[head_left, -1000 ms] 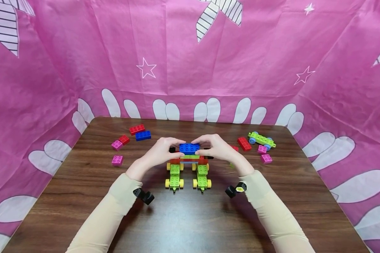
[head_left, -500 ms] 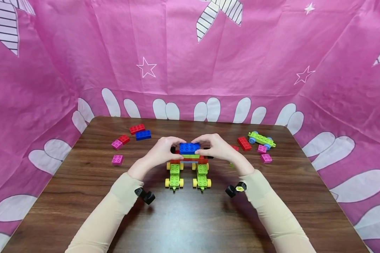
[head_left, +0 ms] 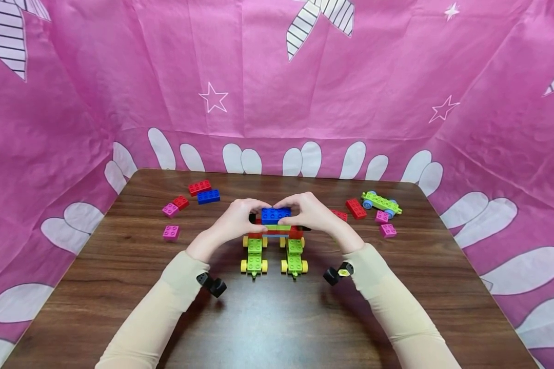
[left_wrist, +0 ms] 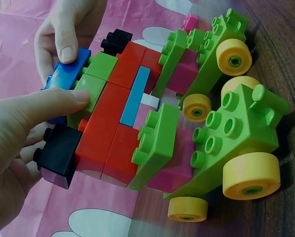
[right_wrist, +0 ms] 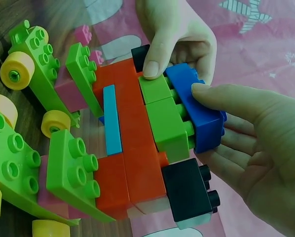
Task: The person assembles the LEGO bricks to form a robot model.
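Observation:
A toy-brick model stands mid-table on two lime wheeled bases (head_left: 254,262) with yellow wheels. Red bricks (right_wrist: 132,133), a thin light-blue piece (right_wrist: 112,118) and black bricks (left_wrist: 60,148) form its middle. Across the green bricks (right_wrist: 167,131) on top lies a blue brick (head_left: 276,216); a gap with green studs shows beneath it in the right wrist view. The left hand (head_left: 234,219) grips the upper model, its thumb on a green brick and its other fingers behind. With thumb in front and fingers behind, the right hand (head_left: 311,215) pinches the blue brick.
At the left lie pink bricks (head_left: 171,232), red bricks (head_left: 200,187) and a blue brick (head_left: 209,196). At the right are red bricks (head_left: 356,208), pink bricks (head_left: 388,230) and a lime wheeled base (head_left: 381,203) with blue wheels. A pink curtain surrounds the table (head_left: 277,318).
The right hand has shifted slightly left along the blue brick, its thumb now further over the front. The left hand and the model stay nearly in place.

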`<state>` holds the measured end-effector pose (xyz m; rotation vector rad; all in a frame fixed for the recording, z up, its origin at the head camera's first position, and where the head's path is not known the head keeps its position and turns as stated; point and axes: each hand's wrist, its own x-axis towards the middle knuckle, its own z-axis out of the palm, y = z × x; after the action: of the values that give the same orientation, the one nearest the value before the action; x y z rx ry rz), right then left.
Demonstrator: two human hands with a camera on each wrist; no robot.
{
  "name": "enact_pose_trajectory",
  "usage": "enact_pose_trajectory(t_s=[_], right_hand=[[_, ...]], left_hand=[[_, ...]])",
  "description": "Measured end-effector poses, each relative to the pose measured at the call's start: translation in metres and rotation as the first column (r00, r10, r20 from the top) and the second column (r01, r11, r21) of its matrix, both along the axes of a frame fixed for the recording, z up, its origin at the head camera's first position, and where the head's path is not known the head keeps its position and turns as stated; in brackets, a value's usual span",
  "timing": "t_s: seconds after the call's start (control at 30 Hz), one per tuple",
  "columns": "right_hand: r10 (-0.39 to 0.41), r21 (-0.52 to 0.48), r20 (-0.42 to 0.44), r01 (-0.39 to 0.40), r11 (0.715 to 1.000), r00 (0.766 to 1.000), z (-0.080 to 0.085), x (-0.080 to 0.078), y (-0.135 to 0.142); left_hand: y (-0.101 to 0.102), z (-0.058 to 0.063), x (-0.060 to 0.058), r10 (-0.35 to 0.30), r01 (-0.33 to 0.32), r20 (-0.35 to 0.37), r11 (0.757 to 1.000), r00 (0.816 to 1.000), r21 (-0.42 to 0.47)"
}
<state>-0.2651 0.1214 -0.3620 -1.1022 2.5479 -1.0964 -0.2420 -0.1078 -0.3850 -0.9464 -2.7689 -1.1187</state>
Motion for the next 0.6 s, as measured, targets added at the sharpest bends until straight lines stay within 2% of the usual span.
enact_pose_trajectory(t_s=[0.33, 0.6], right_hand=[[-0.012, 0.007, -0.008, 0.012, 1.000, 1.000, 0.0016, 0.0035, 0.0015], [-0.031, -0.030, 0.010, 0.031, 0.999, 0.999, 0.0000, 0.0067, 0.0015]], left_hand=[[0.0020, -0.0016, -0.0008, 0.004, -0.004, 0.013, 1.000, 1.000, -0.021], [0.0023, -0.0011, -0.0019, -0.010, 0.011, 0.003, 1.000, 1.000, -0.020]])
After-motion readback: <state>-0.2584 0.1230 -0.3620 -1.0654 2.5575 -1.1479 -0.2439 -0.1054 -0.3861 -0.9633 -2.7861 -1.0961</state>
